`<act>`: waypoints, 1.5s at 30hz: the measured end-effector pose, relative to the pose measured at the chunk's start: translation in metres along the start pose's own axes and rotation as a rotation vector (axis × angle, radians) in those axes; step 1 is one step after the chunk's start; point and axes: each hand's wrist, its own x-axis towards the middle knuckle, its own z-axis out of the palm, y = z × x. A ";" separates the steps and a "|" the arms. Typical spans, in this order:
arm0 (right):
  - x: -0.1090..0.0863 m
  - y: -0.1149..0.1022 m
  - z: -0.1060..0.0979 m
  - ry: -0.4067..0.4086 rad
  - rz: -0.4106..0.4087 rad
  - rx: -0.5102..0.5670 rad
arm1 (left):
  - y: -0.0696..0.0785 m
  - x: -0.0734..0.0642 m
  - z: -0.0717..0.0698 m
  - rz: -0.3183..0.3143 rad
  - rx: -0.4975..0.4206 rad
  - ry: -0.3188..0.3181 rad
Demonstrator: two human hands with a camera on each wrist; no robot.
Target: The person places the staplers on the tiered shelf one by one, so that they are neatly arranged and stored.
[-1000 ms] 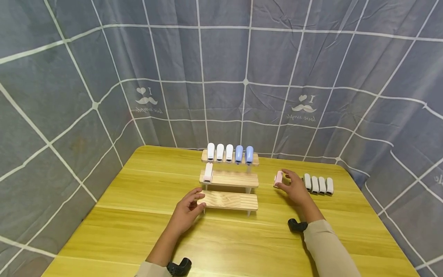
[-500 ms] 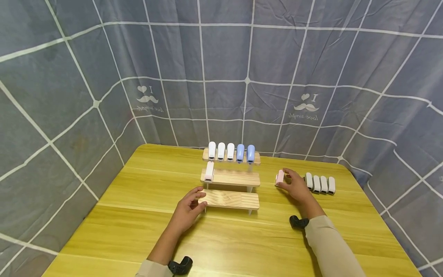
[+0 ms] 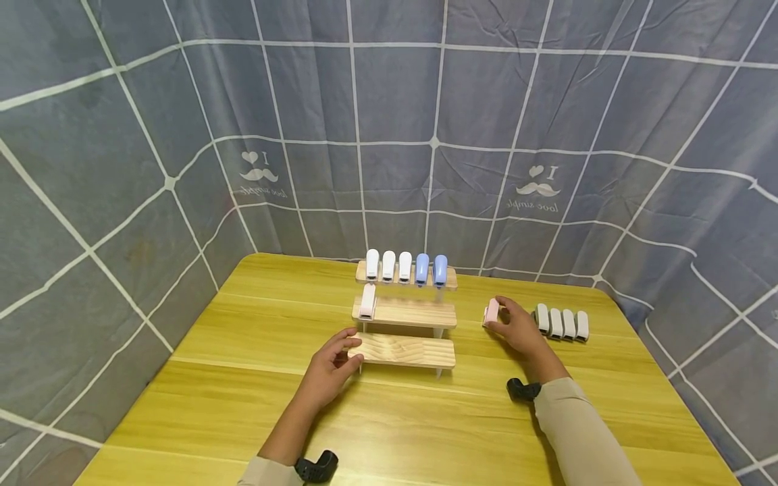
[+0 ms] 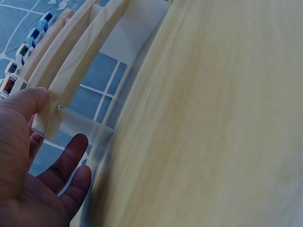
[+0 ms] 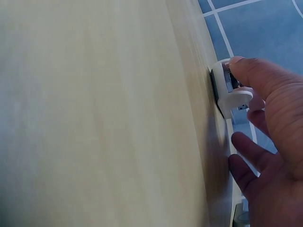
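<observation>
A grey-blue curtain (image 3: pixel 395 94) with white grid lines hangs behind and around the wooden table (image 3: pixel 425 432). On this table, in the middle and close to its back edge, stands a three-step wooden display stand (image 3: pixel 419 318). Two beige sleeves (image 3: pixel 580 428) come in from the side of the person.

The left hand (image 3: pixel 331 368) is at the left end of the lowest board (image 3: pixel 401 351). Its thumb and forefinger pinch this end between them; in the left wrist view, two other fingers are spread below the board. The right hand (image 3: pixel 523 331) is over the table, to the right of the stand, towards the back edge. Its thumb and fingertips are closed on a pink mini stapler (image 3: pixel 491 311), which is at the table surface; I cannot tell if its base fully touches. Each wrist wears a black camera (image 3: pixel 523 390).

Among the small things, four off-white staplers (image 3: pixel 556 322) make a row just beside the right hand, near the back right corner of the table. On the top board (image 3: pixel 451 279) are three white staplers (image 3: pixel 388 265), then two blue staplers (image 3: pixel 422 268) at their right. One pale pink stapler (image 3: pixel 367 302) is at the left end of the middle board (image 3: pixel 419 312).
</observation>
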 end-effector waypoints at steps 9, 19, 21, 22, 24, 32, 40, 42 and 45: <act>-0.002 -0.002 -0.001 0.004 0.029 0.002 | 0.000 0.000 0.000 0.005 0.001 -0.002; -0.004 -0.006 -0.003 0.018 0.049 0.028 | 0.004 -0.001 0.000 0.007 0.011 -0.010; -0.005 -0.008 -0.003 0.023 0.047 0.032 | 0.001 0.000 0.001 0.011 0.017 -0.003; -0.006 -0.009 -0.004 0.027 0.044 0.030 | -0.002 0.001 0.002 0.010 0.017 0.000; -0.008 -0.011 -0.004 0.035 0.038 0.029 | -0.010 0.002 0.004 0.009 0.014 0.009; -0.018 -0.024 -0.005 0.053 0.017 0.069 | -0.038 0.007 0.005 0.010 -0.007 0.003; -0.022 -0.037 -0.004 0.103 -0.030 0.103 | -0.005 0.000 0.002 0.007 0.005 0.015; -0.025 -0.041 -0.003 0.120 -0.046 0.112 | 0.003 -0.002 0.000 0.009 0.010 0.009; -0.028 -0.046 -0.002 0.133 -0.076 0.125 | 0.002 -0.002 0.000 0.008 0.012 0.008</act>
